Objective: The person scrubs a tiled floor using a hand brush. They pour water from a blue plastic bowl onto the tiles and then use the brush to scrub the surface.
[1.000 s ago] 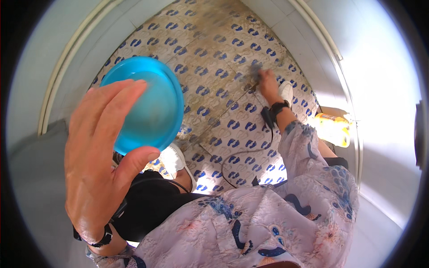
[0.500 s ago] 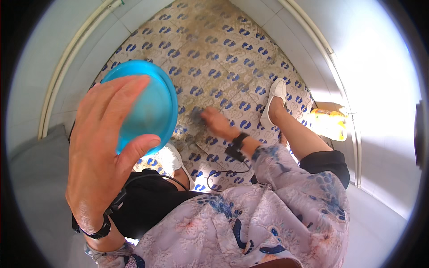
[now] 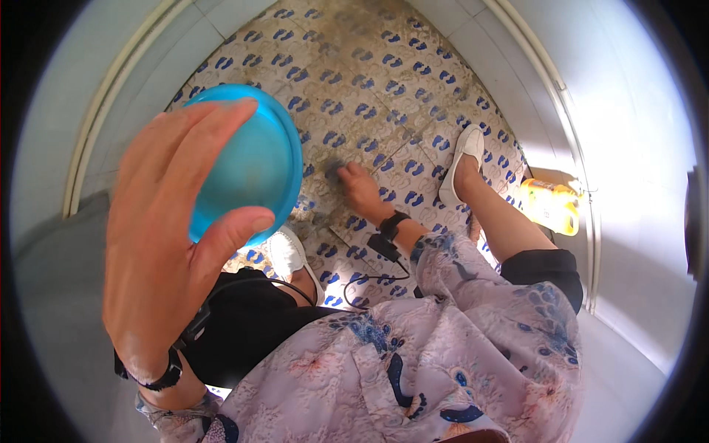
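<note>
My left hand (image 3: 166, 210) is raised close to the camera, fingers extended and thumb apart, with nothing in it. It covers part of a round light-blue plastic basin (image 3: 298, 159), so the basin's left side is hidden. Lower and further right, my right hand (image 3: 363, 193) reaches down to the floor (image 3: 421, 111), which is patterned with blue footprints. Its fingers are closed on a small dark grey scrubber (image 3: 334, 171); blur hides the scrubber's exact kind. Brownish dirt marks the floor about it. A black band circles each wrist.
A yellow plastic bottle (image 3: 550, 205) lies by the right wall beneath white pipes (image 3: 572, 148). My white shoes (image 3: 467, 151) are planted on either side of the right hand. A black cable (image 3: 380, 278) hangs near the right wrist. Pale tiled walls close in on both sides.
The view has shifted slightly, moving the floor, basin and bottle a little to the right. My right hand with the scrubber appears slightly farther away. The left hand remains raised.
</note>
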The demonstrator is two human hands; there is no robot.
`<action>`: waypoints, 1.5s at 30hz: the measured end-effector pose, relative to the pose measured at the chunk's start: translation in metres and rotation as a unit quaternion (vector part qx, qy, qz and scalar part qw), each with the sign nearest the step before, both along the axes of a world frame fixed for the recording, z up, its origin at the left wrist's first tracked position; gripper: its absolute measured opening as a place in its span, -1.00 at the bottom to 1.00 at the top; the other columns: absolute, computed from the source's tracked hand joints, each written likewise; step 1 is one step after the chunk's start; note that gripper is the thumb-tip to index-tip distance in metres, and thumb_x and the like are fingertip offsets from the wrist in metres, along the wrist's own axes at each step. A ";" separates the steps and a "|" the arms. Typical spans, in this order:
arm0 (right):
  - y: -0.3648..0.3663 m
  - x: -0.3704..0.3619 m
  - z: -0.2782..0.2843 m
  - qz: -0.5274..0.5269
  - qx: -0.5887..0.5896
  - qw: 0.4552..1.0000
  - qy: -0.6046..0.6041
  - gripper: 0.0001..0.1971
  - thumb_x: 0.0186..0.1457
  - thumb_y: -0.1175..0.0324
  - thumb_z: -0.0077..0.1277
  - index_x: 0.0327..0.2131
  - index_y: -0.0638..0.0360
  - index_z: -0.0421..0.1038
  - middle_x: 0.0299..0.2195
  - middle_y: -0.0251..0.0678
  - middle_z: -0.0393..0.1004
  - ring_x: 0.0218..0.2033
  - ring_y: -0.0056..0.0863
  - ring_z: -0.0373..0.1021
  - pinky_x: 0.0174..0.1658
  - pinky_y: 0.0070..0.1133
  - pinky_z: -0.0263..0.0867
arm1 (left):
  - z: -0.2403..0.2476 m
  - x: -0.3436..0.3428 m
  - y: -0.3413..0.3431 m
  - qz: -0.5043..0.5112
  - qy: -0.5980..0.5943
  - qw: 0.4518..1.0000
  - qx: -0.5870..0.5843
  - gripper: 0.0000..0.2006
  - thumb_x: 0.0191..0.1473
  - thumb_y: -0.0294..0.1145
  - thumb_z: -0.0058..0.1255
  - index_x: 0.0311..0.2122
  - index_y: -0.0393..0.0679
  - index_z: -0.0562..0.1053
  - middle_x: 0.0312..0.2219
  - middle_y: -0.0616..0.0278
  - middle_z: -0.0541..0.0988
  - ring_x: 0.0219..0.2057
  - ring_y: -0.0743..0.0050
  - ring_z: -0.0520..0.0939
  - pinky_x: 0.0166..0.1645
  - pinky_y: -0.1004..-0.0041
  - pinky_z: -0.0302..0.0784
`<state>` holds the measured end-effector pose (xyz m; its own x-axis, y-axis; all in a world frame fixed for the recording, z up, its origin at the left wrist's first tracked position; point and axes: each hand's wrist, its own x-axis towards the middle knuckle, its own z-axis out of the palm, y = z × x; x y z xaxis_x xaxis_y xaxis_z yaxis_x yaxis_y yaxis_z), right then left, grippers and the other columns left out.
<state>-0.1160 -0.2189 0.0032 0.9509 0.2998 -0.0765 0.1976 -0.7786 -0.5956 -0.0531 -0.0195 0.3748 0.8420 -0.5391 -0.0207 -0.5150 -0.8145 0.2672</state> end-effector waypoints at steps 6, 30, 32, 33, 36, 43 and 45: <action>0.038 -0.021 0.028 0.044 0.110 0.986 0.116 -0.82 -0.16 0.45 -0.20 -0.38 0.13 0.29 -0.38 -0.19 0.22 -0.30 -0.22 0.23 -0.31 -0.43 0.22 | -0.003 -0.001 -0.007 0.021 0.035 0.998 -0.046 -0.44 -0.25 -0.19 0.07 -0.07 -0.16 0.27 -0.09 0.12 0.32 -0.04 0.16 0.30 0.02 0.34 0.18; 0.033 -0.066 0.013 0.305 0.043 0.950 0.049 -0.82 -0.14 0.43 -0.18 -0.36 0.13 0.28 -0.38 -0.24 0.26 -0.26 -0.32 0.24 -0.38 -0.43 0.26 | -0.002 0.000 -0.005 0.005 0.013 1.000 -0.013 -0.41 -0.24 -0.06 0.02 -0.08 -0.19 0.28 -0.11 0.11 0.34 -0.05 0.15 0.31 0.01 0.32 0.18; 0.022 -0.052 0.002 0.253 0.037 0.967 -0.005 -0.83 -0.13 0.41 -0.17 -0.37 0.11 0.30 -0.37 -0.26 0.25 -0.28 -0.32 0.25 -0.37 -0.44 0.26 | -0.001 0.000 -0.002 0.010 0.023 1.000 -0.014 -0.41 -0.24 -0.06 0.02 -0.08 -0.19 0.28 -0.11 0.11 0.34 -0.05 0.15 0.31 0.01 0.32 0.18; 0.012 -0.040 -0.006 0.210 0.041 0.977 -0.009 -0.83 -0.14 0.41 -0.15 -0.37 0.09 0.30 -0.37 -0.27 0.25 -0.29 -0.31 0.25 -0.36 -0.45 0.25 | -0.001 0.000 -0.002 0.011 0.033 0.999 -0.021 -0.41 -0.24 -0.06 0.02 -0.08 -0.19 0.28 -0.12 0.10 0.34 -0.05 0.14 0.31 0.01 0.33 0.18; -0.041 0.032 0.003 0.028 -0.064 0.997 -0.043 -0.81 -0.17 0.40 -0.10 -0.37 0.02 0.35 -0.37 -0.19 0.23 -0.34 -0.25 0.25 -0.37 -0.45 0.25 | -0.003 -0.002 0.005 0.035 0.022 0.998 -0.041 -0.41 -0.23 -0.06 0.01 -0.08 -0.19 0.28 -0.12 0.10 0.34 -0.05 0.13 0.31 0.01 0.32 0.18; -0.024 0.077 0.032 -0.025 -0.037 0.995 -0.094 -0.80 -0.15 0.47 -0.16 -0.35 0.11 0.31 -0.41 -0.18 0.23 -0.33 -0.23 0.22 -0.36 -0.44 0.22 | 0.016 -0.010 0.008 0.037 0.002 0.999 -0.013 -0.40 -0.25 -0.02 -0.01 -0.09 -0.19 0.28 -0.13 0.10 0.35 -0.06 0.12 0.31 0.03 0.28 0.15; 0.020 0.027 0.039 0.080 -0.014 0.995 0.064 -0.80 -0.13 0.46 -0.19 -0.33 0.19 0.29 -0.36 -0.19 0.25 -0.31 -0.24 0.22 -0.30 -0.42 0.21 | 0.001 0.000 0.002 0.000 -0.008 1.000 -0.001 -0.38 -0.26 0.02 -0.03 -0.09 -0.18 0.28 -0.14 0.10 0.35 -0.06 0.10 0.31 0.06 0.24 0.10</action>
